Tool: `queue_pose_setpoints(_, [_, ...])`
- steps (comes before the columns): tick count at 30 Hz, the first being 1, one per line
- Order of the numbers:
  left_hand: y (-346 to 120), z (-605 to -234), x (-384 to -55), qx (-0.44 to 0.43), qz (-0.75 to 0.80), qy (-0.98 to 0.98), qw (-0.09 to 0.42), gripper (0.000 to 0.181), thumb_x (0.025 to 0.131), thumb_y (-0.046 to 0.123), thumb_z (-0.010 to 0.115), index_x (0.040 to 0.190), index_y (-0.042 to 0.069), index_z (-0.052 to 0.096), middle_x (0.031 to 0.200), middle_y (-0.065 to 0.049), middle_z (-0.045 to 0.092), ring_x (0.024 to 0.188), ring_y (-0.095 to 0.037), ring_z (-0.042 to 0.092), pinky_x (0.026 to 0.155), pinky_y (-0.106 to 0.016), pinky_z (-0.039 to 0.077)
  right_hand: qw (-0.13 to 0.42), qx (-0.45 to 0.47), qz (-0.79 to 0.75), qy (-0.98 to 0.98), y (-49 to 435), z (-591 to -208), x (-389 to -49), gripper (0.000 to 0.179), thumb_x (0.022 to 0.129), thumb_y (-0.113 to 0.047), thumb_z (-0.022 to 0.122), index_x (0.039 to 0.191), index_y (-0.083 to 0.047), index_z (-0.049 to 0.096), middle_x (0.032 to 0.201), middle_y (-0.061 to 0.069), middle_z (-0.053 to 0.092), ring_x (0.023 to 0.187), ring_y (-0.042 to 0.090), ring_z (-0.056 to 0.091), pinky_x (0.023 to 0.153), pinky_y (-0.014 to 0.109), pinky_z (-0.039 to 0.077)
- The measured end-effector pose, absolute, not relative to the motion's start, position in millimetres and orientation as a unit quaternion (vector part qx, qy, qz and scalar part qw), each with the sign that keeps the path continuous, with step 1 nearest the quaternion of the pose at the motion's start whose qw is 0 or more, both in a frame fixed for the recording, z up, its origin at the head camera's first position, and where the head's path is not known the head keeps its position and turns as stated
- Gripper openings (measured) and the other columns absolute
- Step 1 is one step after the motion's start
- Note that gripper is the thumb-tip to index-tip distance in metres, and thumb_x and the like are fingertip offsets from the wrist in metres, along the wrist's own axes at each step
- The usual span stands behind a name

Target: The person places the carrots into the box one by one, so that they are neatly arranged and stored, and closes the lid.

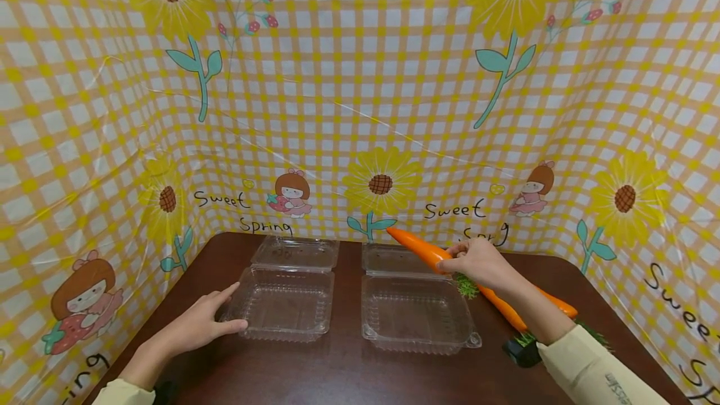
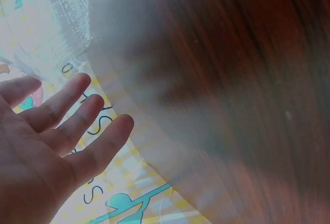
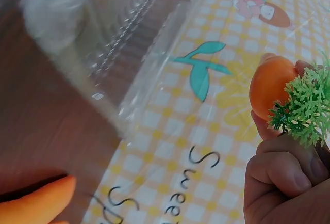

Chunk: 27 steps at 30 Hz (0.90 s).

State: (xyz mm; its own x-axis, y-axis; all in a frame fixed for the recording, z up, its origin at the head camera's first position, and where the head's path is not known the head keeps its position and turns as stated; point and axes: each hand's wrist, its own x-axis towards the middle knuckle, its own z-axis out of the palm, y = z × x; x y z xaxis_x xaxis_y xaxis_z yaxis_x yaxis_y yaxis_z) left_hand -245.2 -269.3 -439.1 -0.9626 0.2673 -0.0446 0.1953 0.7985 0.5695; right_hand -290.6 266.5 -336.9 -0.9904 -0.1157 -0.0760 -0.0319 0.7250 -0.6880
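Note:
My right hand (image 1: pixel 482 264) pinches an orange carrot (image 1: pixel 415 245) near its leafy end, over the back of the right clear plastic box (image 1: pixel 419 324). The carrot's tip points up and to the left. In the right wrist view, its green leaf tuft (image 3: pixel 309 105) sticks out beside the curled fingers (image 3: pixel 281 170). My left hand (image 1: pixel 197 322) is at the left side of another clear plastic box (image 1: pixel 289 330), fingers spread, thumb at the front left corner. From the left wrist, the fingers (image 2: pixel 111 141) show extended with nothing in the palm.
Two more carrots, a nearer one (image 1: pixel 506 312) and a farther one (image 1: pixel 557 302), lie on the dark table (image 1: pixel 337 374) under my right forearm. Both boxes have lids folded open toward the back. A checked sunflower cloth (image 1: pixel 337 130) walls the table's back and sides.

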Motion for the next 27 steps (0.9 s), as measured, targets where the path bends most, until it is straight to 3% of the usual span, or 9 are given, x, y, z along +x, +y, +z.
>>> queue_pose_setpoints(2, [-269.4, -439.6, -245.6, 0.122, 0.292, 0.947, 0.062, 0.093, 0.09, 0.053, 0.07, 0.16, 0.008, 0.028, 0.142, -0.025, 0.051, 0.135, -0.053, 0.04, 0.099, -0.069, 0.039, 0.057, -0.049, -0.37, 0.926, 259.0, -335.1, -294.0, 0.057, 0.083, -0.037, 0.08, 0.121, 0.004, 0.068, 0.13, 0.024, 0.062, 0.098, 0.026, 0.063, 0.076, 0.036, 0.051])
queue_pose_setpoints(4, [-269.7, -440.2, -246.5, 0.121, 0.293, 0.946, 0.064, 0.093, 0.09, 0.054, 0.07, 0.16, 0.008, 0.027, 0.143, -0.025, 0.05, 0.136, -0.053, 0.039, 0.099, -0.069, 0.039, 0.058, -0.052, -0.37, 0.926, 251.6, -333.8, -298.3, 0.053, 0.082, -0.036, 0.081, 0.118, 0.002, 0.071, 0.111, 0.023, 0.069, 0.075, 0.018, 0.056, 0.065, 0.032, 0.046])
queue_pose_setpoints(7, [-269.8, -440.3, -247.5, 0.12, 0.295, 0.945, 0.067, 0.094, 0.091, 0.055, 0.069, 0.16, 0.009, 0.027, 0.144, -0.025, 0.049, 0.137, -0.053, 0.038, 0.099, -0.069, 0.039, 0.059, -0.074, -0.362, 0.928, 239.3, -332.5, -303.3, 0.053, 0.082, -0.035, 0.081, 0.119, 0.003, 0.07, 0.099, 0.016, 0.071, 0.062, 0.013, 0.046, 0.058, 0.029, 0.041])
queue_pose_setpoints(9, [-269.4, -440.0, -247.8, 0.119, 0.298, 0.945, 0.069, 0.094, 0.091, 0.055, 0.069, 0.16, 0.009, 0.027, 0.145, -0.025, 0.048, 0.138, -0.053, 0.037, 0.1, -0.069, 0.038, 0.061, -0.079, -0.362, 0.927, 230.6, -331.8, -306.5, 0.054, 0.082, -0.033, 0.081, 0.12, 0.003, 0.07, 0.096, 0.015, 0.073, 0.059, 0.013, 0.044, 0.057, 0.029, 0.04])
queue_pose_setpoints(11, [-268.9, -439.4, -247.7, 0.119, 0.3, 0.944, 0.07, 0.094, 0.091, 0.054, 0.069, 0.16, 0.008, 0.027, 0.145, -0.026, 0.048, 0.137, -0.053, 0.037, 0.1, -0.07, 0.038, 0.061, -0.096, -0.36, 0.926, 221.4, -331.4, -309.2, 0.053, 0.082, -0.031, 0.081, 0.119, 0.005, 0.07, 0.114, 0.017, 0.071, 0.068, 0.013, 0.054, 0.06, 0.029, 0.043])
queue_pose_setpoints(15, [-269.0, -439.0, -247.5, 0.12, 0.301, 0.943, 0.069, 0.093, 0.091, 0.053, 0.07, 0.16, 0.007, 0.027, 0.145, -0.026, 0.048, 0.137, -0.054, 0.038, 0.101, -0.07, 0.037, 0.068, -0.114, -0.367, 0.921, 203.0, -329.9, -315.5, 0.043, 0.081, -0.027, 0.081, 0.11, 0.003, 0.073, 0.117, 0.018, 0.07, 0.06, 0.013, 0.043, 0.056, 0.029, 0.036])
queue_pose_setpoints(20, [-270.0, -440.3, -248.6, 0.115, 0.299, 0.945, 0.067, 0.094, 0.09, 0.053, 0.07, 0.16, 0.007, 0.028, 0.146, -0.026, 0.047, 0.137, -0.053, 0.038, 0.101, -0.069, 0.038, 0.079, -0.147, -0.361, 0.917, 180.2, -329.2, -320.8, 0.032, 0.079, -0.025, 0.081, 0.102, -0.002, 0.076, 0.095, 0.011, 0.074, 0.053, 0.012, 0.029, 0.053, 0.028, 0.028])
queue_pose_setpoints(25, [-269.9, -442.0, -249.8, 0.111, 0.298, 0.946, 0.066, 0.094, 0.09, 0.054, 0.07, 0.16, 0.008, 0.028, 0.144, -0.025, 0.049, 0.136, -0.051, 0.04, 0.101, -0.069, 0.038, 0.088, -0.176, -0.344, 0.918, 158.5, -330.9, -325.1, 0.027, 0.079, -0.023, 0.082, 0.099, -0.005, 0.077, 0.076, 0.006, 0.074, 0.055, 0.012, 0.039, 0.055, 0.028, 0.034])
queue_pose_setpoints(27, [-270.2, -442.8, -249.8, 0.111, 0.296, 0.946, 0.065, 0.094, 0.09, 0.054, 0.07, 0.16, 0.008, 0.028, 0.144, -0.025, 0.049, 0.136, -0.051, 0.041, 0.101, -0.069, 0.038, 0.092, -0.193, -0.335, 0.918, 149.2, -331.6, -327.0, 0.026, 0.08, -0.023, 0.082, 0.099, -0.005, 0.077, 0.08, 0.003, 0.075, 0.058, 0.012, 0.046, 0.057, 0.028, 0.038])
